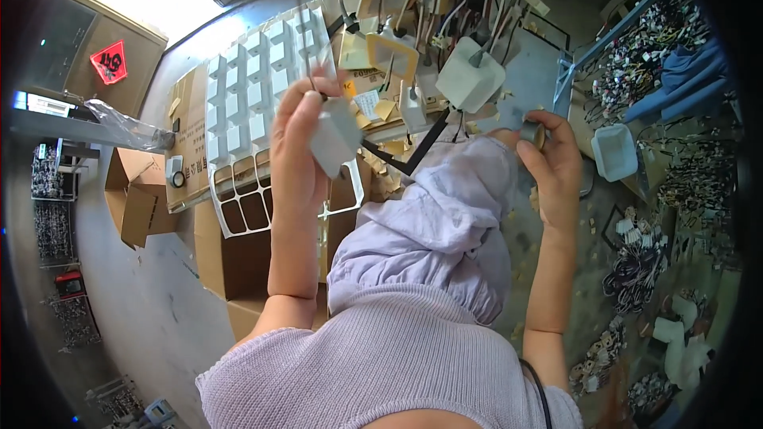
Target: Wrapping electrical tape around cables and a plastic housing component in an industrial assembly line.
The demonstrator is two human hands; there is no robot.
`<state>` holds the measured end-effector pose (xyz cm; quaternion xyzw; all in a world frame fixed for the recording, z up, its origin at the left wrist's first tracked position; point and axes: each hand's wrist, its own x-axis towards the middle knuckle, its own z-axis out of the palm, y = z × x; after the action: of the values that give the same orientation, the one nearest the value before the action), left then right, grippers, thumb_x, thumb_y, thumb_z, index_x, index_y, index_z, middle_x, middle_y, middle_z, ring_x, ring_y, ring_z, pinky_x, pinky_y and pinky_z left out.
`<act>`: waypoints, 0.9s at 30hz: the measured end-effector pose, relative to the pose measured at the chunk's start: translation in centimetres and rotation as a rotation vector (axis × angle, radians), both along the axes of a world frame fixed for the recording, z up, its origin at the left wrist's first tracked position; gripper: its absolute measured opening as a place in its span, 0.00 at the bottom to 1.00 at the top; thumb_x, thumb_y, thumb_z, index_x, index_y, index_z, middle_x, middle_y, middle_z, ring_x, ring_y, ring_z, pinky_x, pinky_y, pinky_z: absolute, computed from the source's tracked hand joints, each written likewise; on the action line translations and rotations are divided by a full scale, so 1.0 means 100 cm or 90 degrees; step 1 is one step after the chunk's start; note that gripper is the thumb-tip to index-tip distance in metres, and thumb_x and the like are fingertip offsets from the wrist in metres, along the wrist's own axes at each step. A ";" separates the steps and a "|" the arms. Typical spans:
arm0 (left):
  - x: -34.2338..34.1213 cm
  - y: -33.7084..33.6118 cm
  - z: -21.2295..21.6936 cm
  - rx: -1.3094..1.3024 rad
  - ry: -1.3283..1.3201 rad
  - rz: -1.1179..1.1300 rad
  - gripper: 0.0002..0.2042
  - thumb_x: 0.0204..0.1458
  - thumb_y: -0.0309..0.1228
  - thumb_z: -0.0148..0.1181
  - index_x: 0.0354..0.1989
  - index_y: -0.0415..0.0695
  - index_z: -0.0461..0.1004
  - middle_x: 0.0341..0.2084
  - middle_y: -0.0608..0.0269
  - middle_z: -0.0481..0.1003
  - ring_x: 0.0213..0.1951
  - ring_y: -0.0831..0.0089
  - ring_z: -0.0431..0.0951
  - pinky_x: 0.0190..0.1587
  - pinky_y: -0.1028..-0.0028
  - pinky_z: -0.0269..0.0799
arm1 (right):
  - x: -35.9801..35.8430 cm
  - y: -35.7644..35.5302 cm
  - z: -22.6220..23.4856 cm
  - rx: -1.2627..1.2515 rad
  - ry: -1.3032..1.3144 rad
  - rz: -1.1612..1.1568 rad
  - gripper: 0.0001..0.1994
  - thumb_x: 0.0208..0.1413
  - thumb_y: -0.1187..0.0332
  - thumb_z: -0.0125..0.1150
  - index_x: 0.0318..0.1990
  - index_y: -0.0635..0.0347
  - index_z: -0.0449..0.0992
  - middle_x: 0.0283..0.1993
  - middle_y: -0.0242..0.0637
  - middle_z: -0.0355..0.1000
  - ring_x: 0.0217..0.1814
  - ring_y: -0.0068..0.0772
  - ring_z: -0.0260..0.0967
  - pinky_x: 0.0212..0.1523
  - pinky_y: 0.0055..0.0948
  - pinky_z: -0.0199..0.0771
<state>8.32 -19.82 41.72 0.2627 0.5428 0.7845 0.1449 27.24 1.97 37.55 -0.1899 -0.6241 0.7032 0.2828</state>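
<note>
At the upper middle, my left hand (292, 123) is closed around the upper end of a pale grey boxy adapter (338, 141), where a thin dark cord seems to rise from it. The adapter hangs tilted below my fingers and is slightly blurred. Off to the right, my right hand (560, 163) grips a small roll of tape (533, 135) between thumb and fingers. Behind my left hand stands a tray (222, 221) with rows of similar grey blocks (256, 95). Between my hands, a larger white block (470, 75) with a cord hangs among other corded blocks.
An open cardboard box (131, 199) stands left of the worktable, another (218, 258) under it. A black metal bracket (413, 160) juts toward my knees. Bundled cables (656, 32) and a white plastic basin (614, 152) lie at the right. Another tape roll (177, 179) sits at the table's left corner.
</note>
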 end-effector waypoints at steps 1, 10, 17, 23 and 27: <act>-0.001 -0.002 -0.005 0.053 -0.179 -0.117 0.14 0.61 0.42 0.47 0.37 0.43 0.67 0.61 0.42 0.59 0.62 0.53 0.64 0.58 0.54 0.66 | 0.004 -0.001 0.002 0.004 -0.007 0.000 0.22 0.52 0.76 0.63 0.55 0.65 0.66 0.47 0.33 0.68 0.46 0.22 0.68 0.49 0.21 0.66; 0.042 0.035 -0.012 -0.028 -0.032 -0.264 0.33 0.41 0.20 0.63 0.60 0.39 0.60 0.55 0.51 0.69 0.59 0.63 0.68 0.63 0.65 0.60 | -0.002 -0.025 0.043 0.077 0.108 0.064 0.23 0.46 0.77 0.70 0.51 0.68 0.71 0.48 0.33 0.69 0.48 0.20 0.67 0.50 0.20 0.66; 0.068 0.054 -0.010 -0.116 0.170 -0.188 0.28 0.39 0.16 0.58 0.55 0.41 0.66 0.45 0.66 0.71 0.46 0.77 0.71 0.51 0.77 0.65 | -0.003 -0.025 0.059 0.190 0.015 0.024 0.28 0.35 0.67 0.81 0.44 0.66 0.72 0.38 0.30 0.71 0.38 0.18 0.69 0.42 0.19 0.71; 0.068 0.051 -0.004 -0.112 0.188 -0.250 0.30 0.36 0.16 0.57 0.55 0.40 0.65 0.44 0.63 0.71 0.48 0.77 0.71 0.54 0.76 0.65 | -0.008 -0.007 0.077 0.280 0.006 0.226 0.27 0.32 0.67 0.82 0.42 0.65 0.74 0.42 0.32 0.70 0.42 0.21 0.69 0.44 0.21 0.71; 0.067 0.049 -0.005 -0.110 0.179 -0.267 0.29 0.35 0.16 0.57 0.54 0.39 0.66 0.45 0.63 0.70 0.50 0.76 0.70 0.55 0.76 0.64 | -0.017 0.008 0.088 0.386 0.009 0.361 0.30 0.29 0.68 0.82 0.44 0.66 0.76 0.44 0.36 0.68 0.45 0.24 0.68 0.45 0.21 0.70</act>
<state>15.02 -14.92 41.23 0.4624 0.5560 0.6441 0.2493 25.52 2.78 46.32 0.0863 -0.8284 0.5390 0.1256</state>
